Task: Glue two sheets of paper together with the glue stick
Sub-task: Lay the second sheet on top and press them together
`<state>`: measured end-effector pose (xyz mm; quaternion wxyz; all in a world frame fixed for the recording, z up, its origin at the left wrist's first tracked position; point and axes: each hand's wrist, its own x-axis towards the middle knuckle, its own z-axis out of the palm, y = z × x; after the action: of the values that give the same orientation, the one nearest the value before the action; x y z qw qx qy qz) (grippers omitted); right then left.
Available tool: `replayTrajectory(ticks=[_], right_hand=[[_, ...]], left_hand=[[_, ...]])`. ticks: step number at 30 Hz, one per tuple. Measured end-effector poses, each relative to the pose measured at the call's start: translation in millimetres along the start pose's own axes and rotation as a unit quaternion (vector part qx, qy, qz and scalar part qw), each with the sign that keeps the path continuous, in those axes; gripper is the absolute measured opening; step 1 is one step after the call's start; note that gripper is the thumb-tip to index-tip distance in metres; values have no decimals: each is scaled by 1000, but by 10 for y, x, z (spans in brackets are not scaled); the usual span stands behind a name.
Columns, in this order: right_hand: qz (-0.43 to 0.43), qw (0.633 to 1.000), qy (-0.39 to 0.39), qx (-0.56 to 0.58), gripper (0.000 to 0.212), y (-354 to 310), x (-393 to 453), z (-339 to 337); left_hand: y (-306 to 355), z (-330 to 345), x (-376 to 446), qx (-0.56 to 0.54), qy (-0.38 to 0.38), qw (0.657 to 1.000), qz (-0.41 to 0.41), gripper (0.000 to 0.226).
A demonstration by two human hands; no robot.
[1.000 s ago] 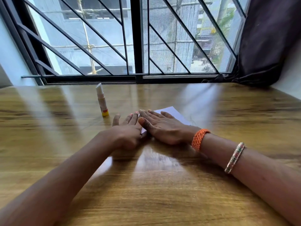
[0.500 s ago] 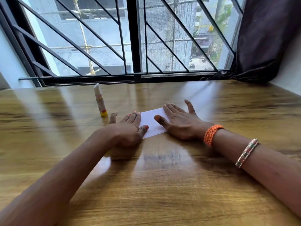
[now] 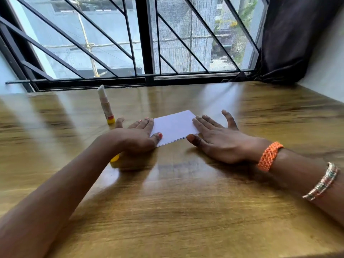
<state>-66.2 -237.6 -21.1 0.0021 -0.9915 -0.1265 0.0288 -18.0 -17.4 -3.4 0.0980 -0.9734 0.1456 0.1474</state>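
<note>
A small white paper [image 3: 174, 126] lies flat on the wooden table [image 3: 186, 202]; I cannot tell whether it is one sheet or two stacked. My left hand [image 3: 137, 135] lies flat with straight fingers on the paper's left edge. My right hand [image 3: 217, 138] lies flat, fingers spread, at its right edge. The glue stick [image 3: 106, 106] stands upright and uncapped, just beyond my left hand. A yellow cap [image 3: 114, 159] peeks out under my left wrist.
A barred window [image 3: 145, 43] runs along the table's far edge. A dark curtain [image 3: 290, 40] hangs at the far right, beside a white wall. Bracelets sit on my right wrist and forearm.
My hands were side by side over the paper. They have slid apart along it, left hand to the left edge, right hand to the right edge, uncovering the paper's middle.
</note>
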Motion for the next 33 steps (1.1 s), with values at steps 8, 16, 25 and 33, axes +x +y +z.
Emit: replayTrajectory(ticks=[8,16,25,33], right_hand=[[-21,999,29,1,99,-148,-139,-123],[-108,994,-15,20,80,-503,-192,-57],[-63,995,-48,61,86,-165,-260,-172],[-26,993,-82,85,80,-74,-285,-201]], left_hand=[[-1,-182,77,-14,-9,1000,-18,75],[58,-114,-2,-24,-36,999,-21,76],[19,-110,46,-15,-49,999,-13,79],[26,-84,13,-30,-45,999,-10,77]])
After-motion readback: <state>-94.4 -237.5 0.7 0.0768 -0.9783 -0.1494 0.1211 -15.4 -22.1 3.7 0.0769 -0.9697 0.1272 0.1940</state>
